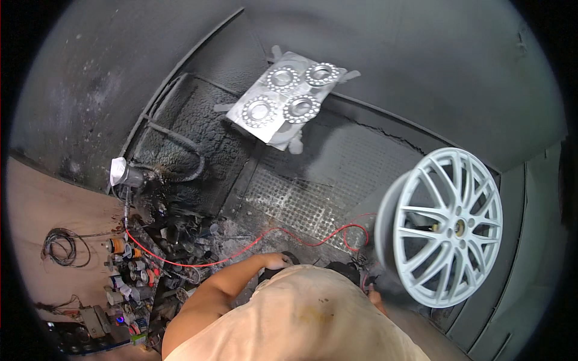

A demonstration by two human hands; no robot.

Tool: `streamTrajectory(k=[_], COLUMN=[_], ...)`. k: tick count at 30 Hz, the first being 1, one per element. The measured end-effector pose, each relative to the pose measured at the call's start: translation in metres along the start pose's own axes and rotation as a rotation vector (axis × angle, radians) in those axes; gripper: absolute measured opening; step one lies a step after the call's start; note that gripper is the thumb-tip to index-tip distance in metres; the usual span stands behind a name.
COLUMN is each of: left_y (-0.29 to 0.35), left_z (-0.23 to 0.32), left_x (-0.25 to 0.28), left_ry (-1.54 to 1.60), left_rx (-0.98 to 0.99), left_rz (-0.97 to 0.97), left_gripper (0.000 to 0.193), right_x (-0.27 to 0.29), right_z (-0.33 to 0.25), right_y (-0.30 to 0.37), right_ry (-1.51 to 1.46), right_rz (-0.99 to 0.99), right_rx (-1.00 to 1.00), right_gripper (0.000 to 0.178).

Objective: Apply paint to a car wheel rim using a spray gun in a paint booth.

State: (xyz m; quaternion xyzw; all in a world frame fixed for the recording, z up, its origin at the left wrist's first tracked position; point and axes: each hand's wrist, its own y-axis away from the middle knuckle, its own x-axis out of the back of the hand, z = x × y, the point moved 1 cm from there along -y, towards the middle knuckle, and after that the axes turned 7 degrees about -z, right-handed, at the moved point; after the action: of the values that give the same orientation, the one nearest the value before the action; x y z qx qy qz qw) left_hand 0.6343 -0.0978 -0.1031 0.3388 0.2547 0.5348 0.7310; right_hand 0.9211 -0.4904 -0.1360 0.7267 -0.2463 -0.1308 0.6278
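My left hand is low at the front of my body, beside my pale shirt and something dark. Its fingers are partly hidden, and I cannot tell whether they hold anything. My right hand shows only in part beyond the shirt's right side, its fingers curled round something small that I cannot make out. Just right of it stands a large, pale grey multi-spoke car wheel rim, upright and facing me at a slant. A red hose winds across the floor from the left toward my right hand.
Ahead, a silvery board bears several round, hole-ringed metal parts. A canister with a white cover stands left, by the hose. Cluttered cans and jars fill the lower left, near a coiled black cable. Grey walls enclose the space.
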Motion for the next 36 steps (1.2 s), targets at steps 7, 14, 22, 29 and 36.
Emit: streamTrajectory(k=[7, 14, 22, 29, 36], left_y=[0.146, 0.402, 0.521, 0.512, 0.454], left_z=[-0.143, -0.176, -0.342, -0.323, -0.184], left_x=[0.137, 0.163, 0.2, 0.204, 0.161], left_ry=[-0.121, -0.177, -0.008, 0.071, 0.102], left_rx=[-0.034, 0.055, 0.476, 0.47, 0.506], left_rz=[0.885, 2.105, 1.878, 1.774, 1.644], left_gripper=[0.046, 0.045, 0.061, 0.07, 0.059], right_x=[-0.158, -0.178, -0.252, -0.325, -0.406], right_z=[-0.047, -0.182, -0.246, -0.246, -0.288], right_y=[-0.06, 0.008, 0.014, 0.072, 0.168], right_ry=[0.629, 0.24, 0.307, 0.867, 1.053], right_rz=[0.001, 0.005, -0.021, -0.091, -0.182], right_rx=[0.023, 0.309, 0.52, 0.79, 1.05], right_gripper=[0.103, 0.036, 0.03, 0.052, 0.062])
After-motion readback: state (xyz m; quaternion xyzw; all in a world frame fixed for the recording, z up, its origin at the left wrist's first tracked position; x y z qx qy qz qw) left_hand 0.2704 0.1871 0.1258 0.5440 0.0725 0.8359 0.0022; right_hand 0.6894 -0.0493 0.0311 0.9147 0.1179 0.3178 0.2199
